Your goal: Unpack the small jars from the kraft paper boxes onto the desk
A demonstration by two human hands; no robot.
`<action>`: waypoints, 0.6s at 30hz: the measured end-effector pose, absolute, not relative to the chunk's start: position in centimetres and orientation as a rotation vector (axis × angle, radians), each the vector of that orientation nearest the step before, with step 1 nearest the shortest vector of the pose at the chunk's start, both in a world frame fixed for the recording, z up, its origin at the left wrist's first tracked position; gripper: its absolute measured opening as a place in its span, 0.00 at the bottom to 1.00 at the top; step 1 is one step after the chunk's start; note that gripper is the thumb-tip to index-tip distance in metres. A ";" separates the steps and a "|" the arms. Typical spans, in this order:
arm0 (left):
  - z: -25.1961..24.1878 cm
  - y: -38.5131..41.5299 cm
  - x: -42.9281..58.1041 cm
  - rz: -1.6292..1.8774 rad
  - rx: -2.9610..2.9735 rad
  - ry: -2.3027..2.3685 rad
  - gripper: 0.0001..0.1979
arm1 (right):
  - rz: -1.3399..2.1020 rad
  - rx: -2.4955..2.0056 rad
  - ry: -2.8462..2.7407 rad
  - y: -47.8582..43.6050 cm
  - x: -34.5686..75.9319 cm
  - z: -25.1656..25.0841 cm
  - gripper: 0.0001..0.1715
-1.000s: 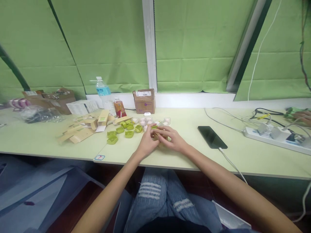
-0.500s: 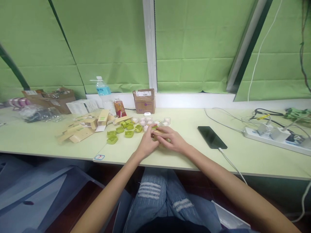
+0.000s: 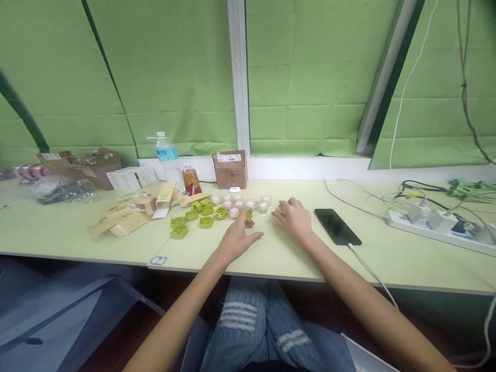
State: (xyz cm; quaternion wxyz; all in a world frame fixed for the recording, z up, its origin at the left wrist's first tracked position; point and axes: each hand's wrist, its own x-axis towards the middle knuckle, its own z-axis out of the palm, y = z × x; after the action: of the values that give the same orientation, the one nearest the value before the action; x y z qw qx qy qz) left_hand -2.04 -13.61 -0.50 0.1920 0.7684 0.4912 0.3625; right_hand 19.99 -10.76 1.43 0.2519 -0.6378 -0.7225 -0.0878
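Observation:
My left hand [image 3: 237, 238] is just above the table with its thumb and fingers apart, and nothing shows in it. Beyond its fingertips are several small clear round cups with pale pink contents [image 3: 234, 212], and a green piece [image 3: 248, 213] is partly hidden by the fingers. My right hand [image 3: 295, 221] has its fingers curled down at the right of the cups. Something small and yellowish seems to be under those fingertips, but they cover most of it. Several olive-green open plastic cases [image 3: 206, 222] lie left of my left hand, with a coiled green band [image 3: 220, 213] beside them.
Flattened cardboard packaging [image 3: 127, 219] lies at the left. Behind stand a water bottle [image 3: 167, 157], a drink bottle [image 3: 191, 180], a brown box [image 3: 230, 170] and a white earbud case [image 3: 234, 190]. Rightward are a phone [image 3: 337, 226] on its cable and a power strip [image 3: 445, 232].
My hands were together over a small yellowish thing and have now parted. The right hand has moved right and away from me; the left has opened and stays near its place.

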 end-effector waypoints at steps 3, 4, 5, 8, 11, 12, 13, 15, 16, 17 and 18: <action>-0.5 -13.6 -2.1 1.001 2.193 1.387 0.37 | -0.225 -1.831 -1.881 -10.1 21.4 1.4 0.27; -0.5 -13.6 -2.1 1.000 2.207 1.386 0.36 | -0.206 -1.837 -1.871 -10.0 21.7 1.3 0.29; -0.5 -13.6 -2.1 1.000 2.219 1.385 0.36 | -0.188 -1.836 -1.868 -9.9 22.1 1.3 0.31; -0.6 -13.6 -2.0 1.000 2.246 1.393 0.34 | -0.214 -1.822 -1.822 -10.2 22.5 1.6 0.32; -0.6 -13.6 -2.0 0.989 2.275 1.393 0.33 | -0.388 -1.770 -1.652 -10.7 22.1 2.3 0.29; -0.6 -13.7 -2.0 0.984 2.282 1.390 0.32 | -0.425 -1.751 -1.610 -10.9 22.0 2.5 0.26; -0.5 -13.7 -2.0 0.980 2.288 1.387 0.32 | -0.431 -1.745 -1.594 -11.1 21.8 2.7 0.24; -0.6 -13.7 -2.0 0.977 2.300 1.382 0.31 | -0.369 -1.780 -1.636 -11.3 21.4 3.0 0.23; -0.6 -13.7 -2.0 0.980 2.306 1.380 0.30 | -0.328 -1.809 -1.672 -11.3 21.2 3.0 0.22; -0.7 -13.6 -2.0 0.985 2.313 1.376 0.30 | -0.297 -1.838 -1.705 -11.3 21.1 3.0 0.21; -0.7 -13.6 -2.1 0.991 2.320 1.372 0.29 | -0.278 -1.861 -1.728 -11.2 21.1 2.9 0.19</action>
State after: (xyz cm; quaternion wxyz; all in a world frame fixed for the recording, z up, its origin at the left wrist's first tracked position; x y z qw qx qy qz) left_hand -2.07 -13.58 -0.71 0.1345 0.8006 0.4733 0.3419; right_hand 21.07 -11.24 2.87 0.2889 -0.6974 -0.6475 -0.1043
